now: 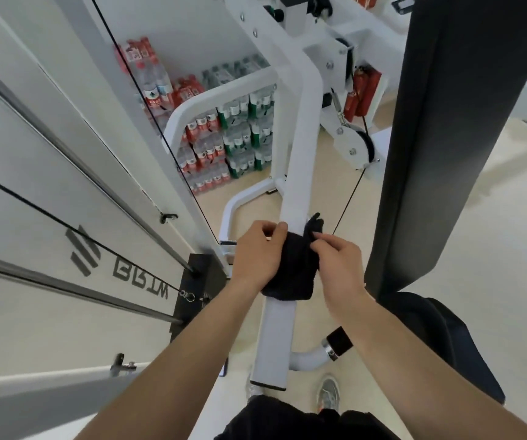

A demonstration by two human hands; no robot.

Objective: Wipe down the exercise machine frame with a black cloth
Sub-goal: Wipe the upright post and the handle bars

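Note:
A black cloth (293, 268) is draped over the white square tube of the exercise machine frame (297, 173), which runs away from me down the middle of the head view. My left hand (259, 252) grips the cloth's left side, fingers curled against the tube. My right hand (338, 258) pinches the cloth's upper right corner, which sticks up beside the tube. Below the cloth the tube continues bare to its capped end (271, 354).
A white weight-stack shroud with chrome guide rods (74, 281) stands close on the left. A black back pad (446, 138) rises on the right. Stacked packs of bottled water (224, 141) sit on the floor behind. A pulley and cable (354, 147) hang beyond. My shoes (328, 395) show below.

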